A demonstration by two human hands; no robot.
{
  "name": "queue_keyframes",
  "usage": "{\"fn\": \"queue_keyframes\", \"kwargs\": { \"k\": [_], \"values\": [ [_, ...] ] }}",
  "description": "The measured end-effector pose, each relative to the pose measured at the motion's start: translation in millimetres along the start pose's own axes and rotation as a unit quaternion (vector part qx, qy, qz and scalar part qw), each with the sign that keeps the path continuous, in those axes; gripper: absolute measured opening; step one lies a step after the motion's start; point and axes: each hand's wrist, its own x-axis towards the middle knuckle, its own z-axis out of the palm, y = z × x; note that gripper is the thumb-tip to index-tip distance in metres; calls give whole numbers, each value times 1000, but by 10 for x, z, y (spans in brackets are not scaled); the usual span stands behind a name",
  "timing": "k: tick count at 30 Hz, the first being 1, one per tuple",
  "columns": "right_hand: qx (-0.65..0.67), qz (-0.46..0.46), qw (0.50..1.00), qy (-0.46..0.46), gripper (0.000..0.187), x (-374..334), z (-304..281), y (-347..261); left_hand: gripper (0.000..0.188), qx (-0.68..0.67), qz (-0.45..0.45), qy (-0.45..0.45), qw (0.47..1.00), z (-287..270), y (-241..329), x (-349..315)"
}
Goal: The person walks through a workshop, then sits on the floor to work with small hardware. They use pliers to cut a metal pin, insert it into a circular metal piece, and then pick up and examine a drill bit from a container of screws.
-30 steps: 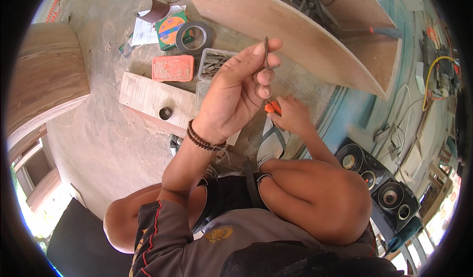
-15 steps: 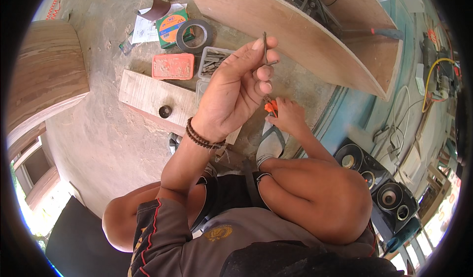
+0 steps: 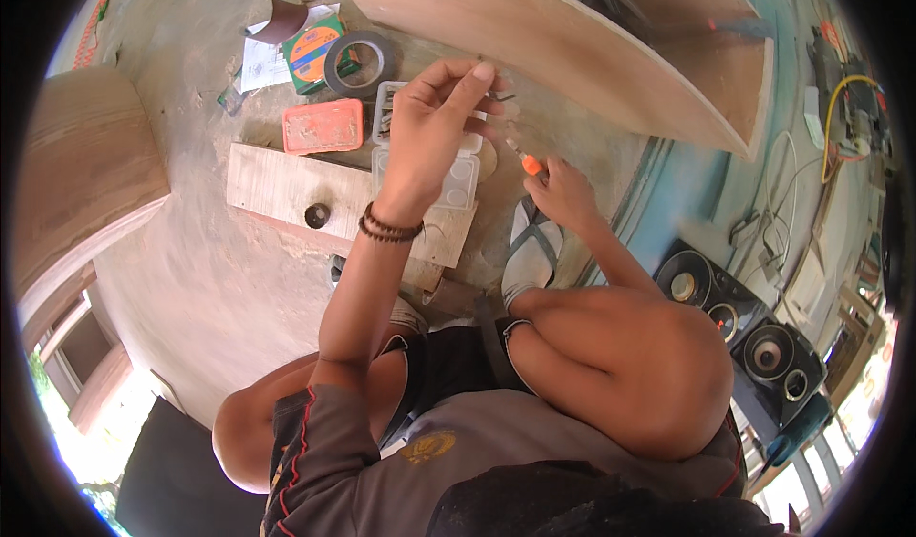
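While a small dark metal piece sits pinched in the left hand's narrow grip, at that hand's two o'clock, the right hand at four o'clock holds an orange-handled tool. On the floor, a red box lies at nine, a grey tape roll at ten.

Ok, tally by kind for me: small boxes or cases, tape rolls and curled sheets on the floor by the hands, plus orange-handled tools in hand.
Small boxes or cases: 3 (red plastic box, green box, open clear plastic case)
Tape roll: 1
Curled brown sheet: 1
Orange-handled tool, in the right hand: 1
Total: 6
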Motion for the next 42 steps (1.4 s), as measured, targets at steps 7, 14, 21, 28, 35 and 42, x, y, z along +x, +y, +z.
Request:
{"fn": "queue_keyframes", "kwargs": {
  "k": [7,14,21,28,35,42],
  "values": [
    [-113,-85,981,135,44,-2,31,207,26,159,-72,-21,984,-74,-800,192],
    [220,-217,933,183,36,-67,-336,-249,18,291,-18,2,957,0,-1181,197],
    [175,-213,946,173,21,124,-410,-256,26,171,-117,13,978,121,-1008,210],
    [159,-142,955,207,22,571,-183,-15,29,302,86,120,942,-120,-1194,445],
    [118,-135,971,158,23,998,-93,-229,29,266,5,154,951,-458,-824,450],
    [-7,-207,951,230,19,1207,176,-256,29,486,63,186,852,-895,-749,397]
  ]
}}
